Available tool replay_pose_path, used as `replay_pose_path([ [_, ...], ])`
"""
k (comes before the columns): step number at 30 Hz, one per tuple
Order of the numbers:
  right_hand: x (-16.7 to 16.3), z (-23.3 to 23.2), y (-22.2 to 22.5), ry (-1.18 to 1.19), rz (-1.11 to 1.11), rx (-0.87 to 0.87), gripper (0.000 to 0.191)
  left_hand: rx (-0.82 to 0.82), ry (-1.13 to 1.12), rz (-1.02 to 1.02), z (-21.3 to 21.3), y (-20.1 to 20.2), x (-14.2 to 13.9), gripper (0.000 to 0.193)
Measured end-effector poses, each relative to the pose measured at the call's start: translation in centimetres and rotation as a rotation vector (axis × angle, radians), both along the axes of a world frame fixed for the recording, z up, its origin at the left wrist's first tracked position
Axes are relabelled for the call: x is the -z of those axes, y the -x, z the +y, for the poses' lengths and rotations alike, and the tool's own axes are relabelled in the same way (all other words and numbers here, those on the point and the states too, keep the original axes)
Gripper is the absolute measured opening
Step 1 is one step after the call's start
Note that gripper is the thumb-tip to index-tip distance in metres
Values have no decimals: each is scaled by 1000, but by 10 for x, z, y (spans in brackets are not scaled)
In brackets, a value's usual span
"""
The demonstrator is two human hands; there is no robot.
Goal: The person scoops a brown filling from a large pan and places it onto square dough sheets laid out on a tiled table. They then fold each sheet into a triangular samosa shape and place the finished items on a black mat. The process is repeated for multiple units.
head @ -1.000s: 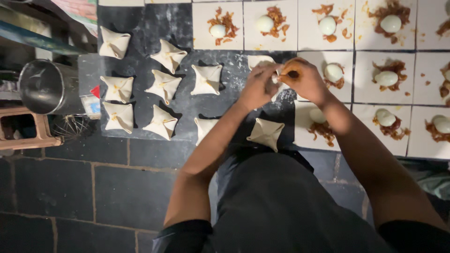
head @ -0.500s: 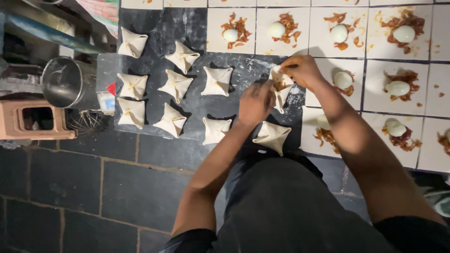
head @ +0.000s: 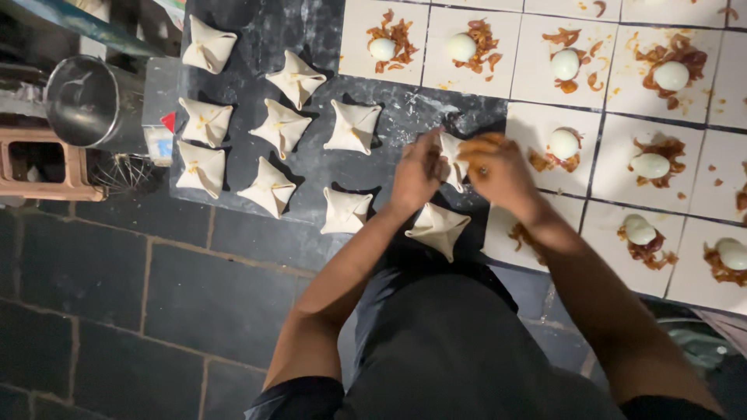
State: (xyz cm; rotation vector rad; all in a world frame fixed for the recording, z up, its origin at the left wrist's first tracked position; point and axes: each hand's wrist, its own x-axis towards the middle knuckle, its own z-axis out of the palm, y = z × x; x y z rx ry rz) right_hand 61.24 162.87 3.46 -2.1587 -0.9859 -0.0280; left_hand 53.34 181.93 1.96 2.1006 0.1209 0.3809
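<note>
Head view, looking straight down over my arms: my left hand (head: 416,173) and my right hand (head: 498,169) meet over the dark stone slab (head: 311,47), and between them sits a dough parcel (head: 451,159) that I am pinching from both sides. My left fingers are pressed flat against its left flank, and my right fingers curl closed over its right edge and top, so both hands are clamped on the same piece of dough; only a pale strip of it shows between them. It lies on the slab just left of the sheet of square dough pieces (head: 537,124). Just below my hands lies a finished folded parcel (head: 438,229), corners drawn to the middle, close to my left wrist but apart from it, and another folded parcel (head: 345,211) rests to its left. More folded parcels (head: 282,128) stand in loose rows across the left half of the slab, none touching its neighbour. To my right the flat dough squares each carry a peeled boiled egg (head: 563,143) beside a heap of browned fried onion (head: 393,37). At the far left a steel cup (head: 85,101) lies on its side near a wire whisk (head: 124,173) and a wooden block frame (head: 39,163). Dark stone tiles (head: 140,311) lie below the slab.
</note>
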Motion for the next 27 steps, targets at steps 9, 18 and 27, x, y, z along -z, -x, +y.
replay_pose_path([
  [9, 23, 8, -173, 238, -371, 374, 14, 222, 567, 116, 3, -23, 9, 41],
  [18, 4, 22, -204, 70, -46, 290, 7, 560, -1331, -86, 99, -177, -14, 36],
  [27, 22, 33, -182, -605, 548, 328, 37, 359, -100, 74, 55, -226, 6, 53],
])
